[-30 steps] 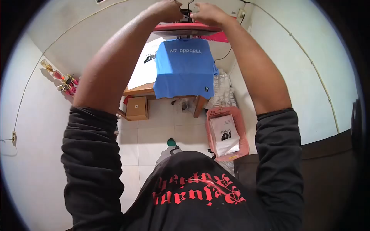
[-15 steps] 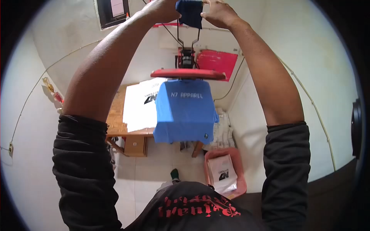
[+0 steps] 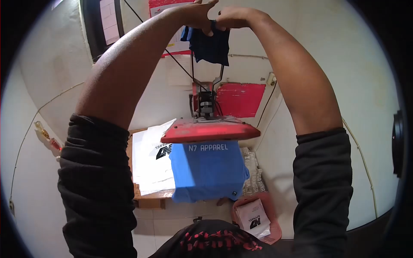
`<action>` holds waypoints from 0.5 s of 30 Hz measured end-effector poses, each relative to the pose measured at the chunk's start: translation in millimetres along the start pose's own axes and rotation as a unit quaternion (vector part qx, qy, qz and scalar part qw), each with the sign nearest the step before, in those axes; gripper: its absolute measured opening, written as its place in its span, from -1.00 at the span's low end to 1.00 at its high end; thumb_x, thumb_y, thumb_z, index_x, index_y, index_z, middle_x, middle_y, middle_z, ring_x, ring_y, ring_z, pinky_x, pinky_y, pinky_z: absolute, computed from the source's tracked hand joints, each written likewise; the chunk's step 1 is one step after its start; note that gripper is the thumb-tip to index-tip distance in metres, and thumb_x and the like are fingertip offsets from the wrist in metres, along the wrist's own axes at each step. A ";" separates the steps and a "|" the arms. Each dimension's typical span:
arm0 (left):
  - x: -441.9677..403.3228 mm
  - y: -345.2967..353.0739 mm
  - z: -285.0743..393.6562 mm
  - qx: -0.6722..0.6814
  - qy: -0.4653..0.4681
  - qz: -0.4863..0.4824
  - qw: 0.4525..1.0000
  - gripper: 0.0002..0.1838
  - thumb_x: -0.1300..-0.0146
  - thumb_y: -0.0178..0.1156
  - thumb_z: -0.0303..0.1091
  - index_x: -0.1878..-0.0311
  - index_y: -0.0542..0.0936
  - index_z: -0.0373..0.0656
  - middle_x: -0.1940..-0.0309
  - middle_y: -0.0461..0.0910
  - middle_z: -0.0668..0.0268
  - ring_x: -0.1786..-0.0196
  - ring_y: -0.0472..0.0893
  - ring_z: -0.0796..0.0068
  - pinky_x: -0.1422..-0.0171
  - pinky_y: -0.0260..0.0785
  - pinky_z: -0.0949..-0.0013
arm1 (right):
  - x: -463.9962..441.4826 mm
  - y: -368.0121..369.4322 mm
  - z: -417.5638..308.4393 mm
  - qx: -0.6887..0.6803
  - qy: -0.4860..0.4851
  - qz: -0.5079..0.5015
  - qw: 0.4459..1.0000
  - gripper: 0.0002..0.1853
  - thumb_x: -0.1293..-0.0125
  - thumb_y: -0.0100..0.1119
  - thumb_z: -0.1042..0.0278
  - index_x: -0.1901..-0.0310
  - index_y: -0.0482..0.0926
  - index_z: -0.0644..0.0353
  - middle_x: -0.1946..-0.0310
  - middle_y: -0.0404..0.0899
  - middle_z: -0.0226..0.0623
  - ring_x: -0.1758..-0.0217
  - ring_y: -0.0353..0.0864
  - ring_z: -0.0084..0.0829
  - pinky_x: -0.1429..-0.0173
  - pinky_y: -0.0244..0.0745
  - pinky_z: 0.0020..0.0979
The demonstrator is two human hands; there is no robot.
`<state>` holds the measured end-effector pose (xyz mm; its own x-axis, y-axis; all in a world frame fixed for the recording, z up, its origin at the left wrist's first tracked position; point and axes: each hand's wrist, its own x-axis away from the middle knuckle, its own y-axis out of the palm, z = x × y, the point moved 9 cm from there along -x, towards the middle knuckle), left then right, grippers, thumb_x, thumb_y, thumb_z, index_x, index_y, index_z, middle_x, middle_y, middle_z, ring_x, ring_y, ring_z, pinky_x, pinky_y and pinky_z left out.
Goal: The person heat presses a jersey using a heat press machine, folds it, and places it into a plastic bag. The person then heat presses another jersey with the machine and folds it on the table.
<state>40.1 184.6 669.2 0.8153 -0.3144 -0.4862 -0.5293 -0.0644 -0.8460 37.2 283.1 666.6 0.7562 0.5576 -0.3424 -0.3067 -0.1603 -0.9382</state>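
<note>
Raised high at the top of the head view, my left hand [image 3: 200, 16] has its fingers stretched out and its thumb apart, against a dark navy cloth [image 3: 210, 46]. My right hand [image 3: 235, 18] is closed on the cloth's upper edge. The cloth hangs at the top of the handle bars of a red heat press [image 3: 211, 130]; the handle's grip is hidden behind it. Under the raised press plate lies a blue T-shirt [image 3: 208, 172] with white "N7 APPAREL" lettering, its lower part draping over the front.
White printed bags [image 3: 150, 163] lie on the wooden table [image 3: 148, 203] left of the shirt. A pink basket [image 3: 272, 215] with more printed bags stands on the floor at the right. Behind the press, a red panel [image 3: 241, 99] leans by the wall.
The view has tilted up, so press and shirt sit lower in it. My hands have come closer together at the cloth, and my left fingers have spread. More of the cloth shows.
</note>
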 end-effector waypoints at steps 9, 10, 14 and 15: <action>-32.7 50.2 -5.3 0.152 0.077 -0.199 0.965 -0.21 0.00 0.59 -0.23 -0.36 0.59 -0.21 -0.17 0.71 0.01 -0.15 0.71 0.13 -0.28 0.56 0.14 | -66.6 39.6 12.2 0.006 0.043 -0.189 0.981 -0.39 -0.01 0.37 0.24 -0.20 0.68 0.13 -0.13 0.69 -0.03 -0.17 0.64 -0.15 -0.30 0.50 -0.20; -37.7 55.1 -10.8 0.095 0.017 -0.212 0.972 -0.33 -0.03 0.57 -0.23 -0.26 0.69 -0.23 -0.11 0.76 0.04 -0.10 0.74 0.14 -0.23 0.58 0.16 | -76.7 52.0 19.6 -0.046 0.051 -0.197 0.978 -0.37 -0.01 0.38 0.26 -0.23 0.67 0.12 -0.15 0.69 -0.06 -0.20 0.64 -0.15 -0.34 0.49 -0.20; -54.7 58.0 -24.7 0.056 -0.030 -0.178 0.982 -0.52 -0.09 0.52 -0.26 -0.11 0.79 -0.22 -0.04 0.79 0.08 -0.04 0.77 0.17 -0.17 0.60 0.18 | -100.7 62.6 38.1 -0.102 0.047 -0.191 0.975 -0.27 0.00 0.45 0.25 -0.31 0.61 0.12 -0.23 0.66 -0.05 -0.27 0.62 -0.14 -0.40 0.48 -0.12; -58.4 58.6 -25.7 0.055 -0.017 -0.174 0.983 -0.52 -0.09 0.52 -0.27 -0.11 0.79 -0.22 -0.04 0.79 0.08 -0.04 0.77 0.18 -0.16 0.60 0.18 | -100.2 62.2 38.8 -0.118 0.049 -0.186 0.974 -0.25 0.00 0.46 0.24 -0.33 0.60 0.11 -0.25 0.65 -0.04 -0.28 0.62 -0.14 -0.41 0.48 -0.08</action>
<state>-44.6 174.8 653.6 0.9509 -0.2598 -0.1683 -0.1898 -0.0596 -0.9800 -80.1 248.9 644.5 0.8447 0.5343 0.0318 0.1323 -0.1509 -0.9797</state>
